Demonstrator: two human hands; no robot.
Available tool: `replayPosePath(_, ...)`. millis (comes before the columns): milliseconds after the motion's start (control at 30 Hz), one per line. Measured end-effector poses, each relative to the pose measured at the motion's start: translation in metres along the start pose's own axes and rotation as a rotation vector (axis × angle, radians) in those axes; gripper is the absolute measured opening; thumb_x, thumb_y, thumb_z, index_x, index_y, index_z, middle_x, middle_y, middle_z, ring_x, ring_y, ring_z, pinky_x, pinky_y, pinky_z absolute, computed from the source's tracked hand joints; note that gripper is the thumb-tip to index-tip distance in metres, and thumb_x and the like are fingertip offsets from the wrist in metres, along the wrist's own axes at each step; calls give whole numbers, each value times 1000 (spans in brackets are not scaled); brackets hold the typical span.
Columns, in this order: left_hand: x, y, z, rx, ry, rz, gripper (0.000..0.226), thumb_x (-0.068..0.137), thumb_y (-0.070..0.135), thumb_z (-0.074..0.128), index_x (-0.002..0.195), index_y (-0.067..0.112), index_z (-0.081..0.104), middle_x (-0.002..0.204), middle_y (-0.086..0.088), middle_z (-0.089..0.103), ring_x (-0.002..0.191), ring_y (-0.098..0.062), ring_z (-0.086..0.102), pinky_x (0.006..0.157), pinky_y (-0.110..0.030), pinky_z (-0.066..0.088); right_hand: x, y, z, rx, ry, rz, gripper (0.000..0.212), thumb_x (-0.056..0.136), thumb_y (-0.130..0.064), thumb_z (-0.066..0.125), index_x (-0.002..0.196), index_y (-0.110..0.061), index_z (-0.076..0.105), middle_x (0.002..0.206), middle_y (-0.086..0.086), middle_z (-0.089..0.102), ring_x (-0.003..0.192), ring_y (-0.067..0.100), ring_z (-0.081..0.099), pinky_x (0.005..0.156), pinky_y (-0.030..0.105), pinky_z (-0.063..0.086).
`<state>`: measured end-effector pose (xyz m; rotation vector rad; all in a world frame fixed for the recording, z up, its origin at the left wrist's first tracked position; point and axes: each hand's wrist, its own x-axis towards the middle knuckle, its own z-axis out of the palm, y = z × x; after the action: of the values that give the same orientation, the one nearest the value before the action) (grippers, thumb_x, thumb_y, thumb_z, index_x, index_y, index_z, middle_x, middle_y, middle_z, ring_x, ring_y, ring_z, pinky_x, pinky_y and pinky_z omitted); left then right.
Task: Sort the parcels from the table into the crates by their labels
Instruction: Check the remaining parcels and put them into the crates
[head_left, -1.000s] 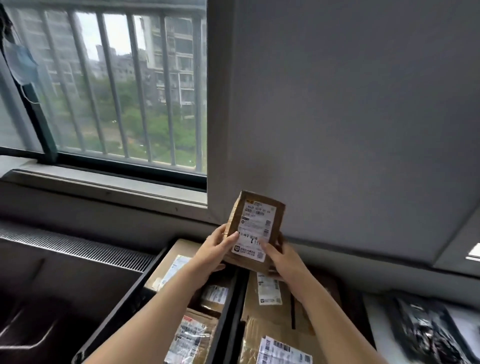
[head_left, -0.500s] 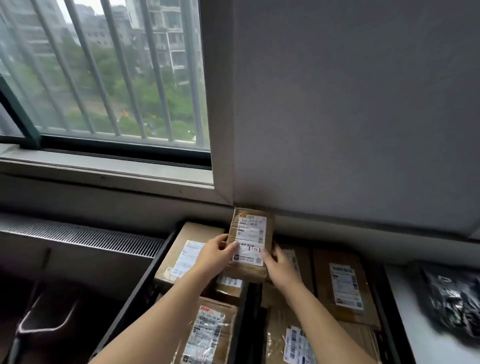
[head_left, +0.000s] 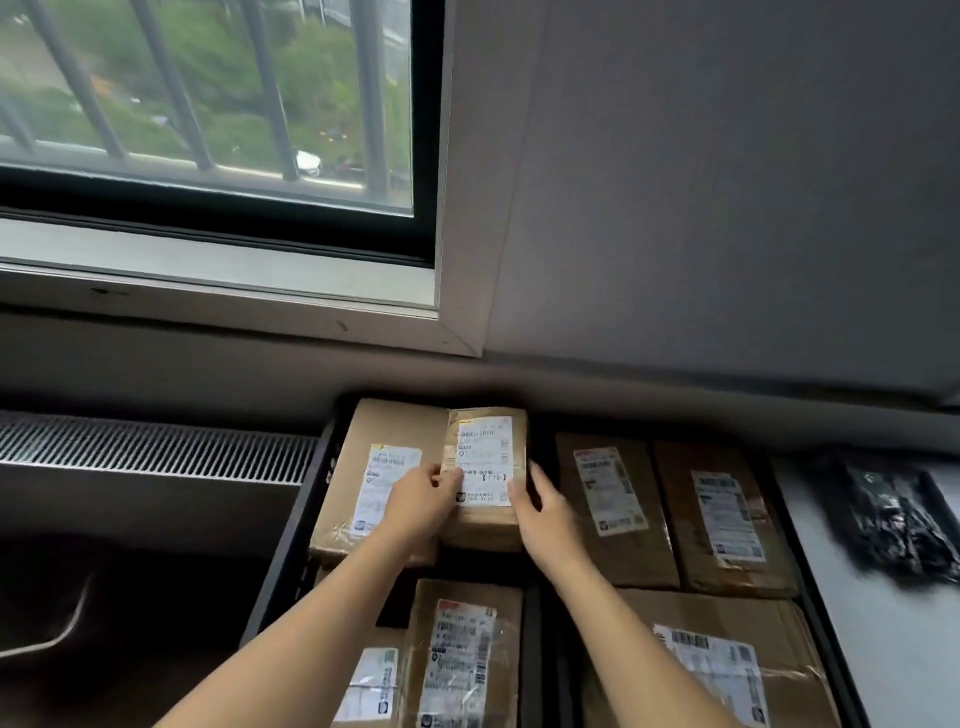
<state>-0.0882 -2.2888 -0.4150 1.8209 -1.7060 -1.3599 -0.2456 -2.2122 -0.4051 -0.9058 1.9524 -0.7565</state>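
Left hand (head_left: 423, 496) pinches the left edge of the small parcel (head_left: 485, 457), thumb on its white label. Right hand (head_left: 543, 512) holds the right edge with fingers curled round it. Both hands are closed on this one box.

The small parcel sits label-up and slightly tilted, low over the back of the left crate (head_left: 291, 535). Can't tell whether its underside has touched down. Its left edge overlaps or touches the large parcel (head_left: 353, 441), which lies flat just left of it.

Nearer the camera than the small parcel are two more labelled boxes in the same crate: the upright-looking parcel (head_left: 462, 654) and the low parcel (head_left: 369, 680) beside it.

Right of the small parcel, past the dark divider, is the right crate (head_left: 815, 597). It holds two back parcels (head_left: 608, 499) (head_left: 722, 514) and a front parcel (head_left: 727, 670).

Far right of the small parcel, a black bag (head_left: 898, 525) lies on the white table (head_left: 883, 649).

Progress, judged: well along. At least six boxes are crated across both crates and a seventh is being placed. Left to do: release this one, then the black bag if it counts as a parcel. Most of the table is out of frame, so the remaining count is unknown. Label text is too blurred to check the sorting.
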Motion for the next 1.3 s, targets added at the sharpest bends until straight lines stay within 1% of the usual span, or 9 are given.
replayPosePath(100, 6, -4, -6, 8, -4, 11, 25, 97, 42, 56, 111, 22, 63, 96, 8, 66, 90, -12, 59, 76, -30, 47, 6, -1, 10, -58, 9, 11, 52, 104, -54, 40, 154, -42, 36, 146, -3, 53, 133, 21, 49, 104, 34, 44)
replayPosePath(200, 12, -9, -12, 44, -33, 24, 31, 94, 48, 61, 112, 23, 62, 100, 7, 69, 93, -12, 64, 81, -33, 54, 8, -3, 14, -120, 25, 36, 50, 106, -49, 38, 154, -35, 38, 144, 0, 56, 129, 22, 53, 100, 31, 45)
replayPosePath(400, 15, -19, -3, 269, -28, 200, 41, 89, 33, 69, 127, 24, 54, 107, 0, 66, 94, -19, 60, 75, -33, 46, 4, 5, 16, -356, 97, -23, 64, 101, -33, 55, 158, -36, 26, 129, 2, 41, 113, 19, 49, 95, 28, 43)
replayPosePath(567, 15, -24, 1, 364, -92, 251, 44, 94, 30, 64, 137, 27, 52, 119, -3, 56, 109, -23, 58, 90, -37, 50, 2, 9, 25, -580, 92, -55, 56, 101, -32, 55, 154, -35, 37, 141, -1, 39, 126, 24, 43, 101, 34, 45)
replayPosePath(800, 7, -29, 1, 369, -133, 266, 48, 98, 34, 57, 145, 25, 49, 124, -4, 49, 107, -22, 58, 86, -29, 46, 0, 6, 28, -688, 44, -49, 60, 100, -34, 53, 156, -35, 31, 145, 0, 31, 128, 25, 39, 101, 38, 45)
replayPosePath(900, 3, -29, -4, 258, -119, 221, 37, 97, 29, 61, 133, 19, 58, 112, -2, 52, 104, -22, 59, 86, -28, 44, -8, 11, 27, -654, 46, -56, 57, 100, -33, 50, 155, -34, 35, 149, 2, 30, 132, 25, 37, 102, 38, 44)
replayPosePath(1033, -7, -33, -9, 183, -85, 173, 24, 98, 23, 60, 121, 18, 63, 90, 3, 63, 84, -19, 63, 66, -28, 48, -23, 24, 28, -544, 60, -120, 53, 100, -35, 52, 152, -30, 42, 150, 2, 33, 133, 23, 38, 101, 36, 44)
replayPosePath(1167, -29, -27, -5, 92, -58, 168, 22, 99, 32, 61, 119, 23, 62, 101, 1, 67, 85, -17, 65, 71, -37, 61, -33, 26, 22, -465, -4, -140, 54, 99, -44, 54, 150, -28, 44, 154, 0, 30, 137, 23, 38, 107, 40, 43)
replayPosePath(1300, -61, 5, 28, 65, -13, 246, 23, 98, 31, 63, 118, 19, 64, 103, 4, 67, 90, -6, 62, 71, -16, 47, -53, 27, -16, -270, -9, -214, 51, 100, -47, 52, 147, -26, 47, 151, -3, 37, 131, 19, 46, 103, 33, 43)
